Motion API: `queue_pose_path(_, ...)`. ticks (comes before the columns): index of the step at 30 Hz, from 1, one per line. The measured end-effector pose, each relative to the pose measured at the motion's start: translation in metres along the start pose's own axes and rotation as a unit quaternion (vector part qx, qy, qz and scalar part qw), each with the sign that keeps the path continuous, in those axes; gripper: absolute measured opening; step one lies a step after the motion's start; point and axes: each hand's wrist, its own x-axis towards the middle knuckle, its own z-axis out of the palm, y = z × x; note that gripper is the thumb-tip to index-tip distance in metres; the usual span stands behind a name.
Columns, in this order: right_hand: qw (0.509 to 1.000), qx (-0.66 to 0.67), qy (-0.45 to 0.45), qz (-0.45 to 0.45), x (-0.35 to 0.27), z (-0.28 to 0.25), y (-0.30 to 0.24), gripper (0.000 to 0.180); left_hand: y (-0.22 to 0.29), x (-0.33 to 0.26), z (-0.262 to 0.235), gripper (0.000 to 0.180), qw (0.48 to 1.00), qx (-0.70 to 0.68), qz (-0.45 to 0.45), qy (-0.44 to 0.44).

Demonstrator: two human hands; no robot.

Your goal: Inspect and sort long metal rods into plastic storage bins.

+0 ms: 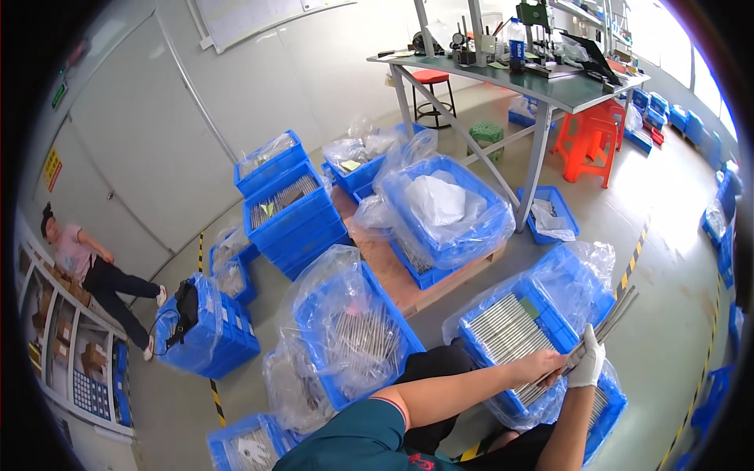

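Left hand (542,365) and gloved right hand (585,365) gripped metal rods (618,312), apparently steadying the bunch; a blue crate (554,315) stood near them.

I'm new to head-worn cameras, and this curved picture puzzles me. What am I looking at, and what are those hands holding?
There is no machine here: these are a person's own arms. The single picture comes from a wide fisheye camera on their head, looking down, so straight edges bend near the rim.

The bare left hand and the right hand, in a white glove, grip a bundle of thin metal rods. Close by, a blue crate lined with clear plastic holds more rods laid side by side. Other blue crates stand around on the floor and on a low pallet. Farther back is a green-topped workbench.
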Motion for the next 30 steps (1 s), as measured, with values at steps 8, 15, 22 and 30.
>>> queue_pose_path(8,0.991,0.063,0.064,-0.095,0.051,-0.08,-0.039,0.031,0.012,-0.01,-0.026,0.039,0.992,0.106,-0.068,-0.023)
queue_pose_path(15,0.988,-0.142,-0.059,-0.027,0.003,-0.021,0.01,0.021,0.015,-0.003,-0.009,0.026,0.978,-0.173,-0.002,-0.12)
queue_pose_path(22,0.929,-0.334,-0.129,-0.097,-0.011,-0.001,0.009,0.016,0.02,-0.004,-0.008,0.024,0.983,0.129,-0.105,-0.077)
queue_pose_path(30,0.933,-0.344,-0.092,-0.052,-0.024,0.005,-0.003,0.028,0.04,-0.008,-0.057,0.024,0.973,0.102,0.061,0.196)
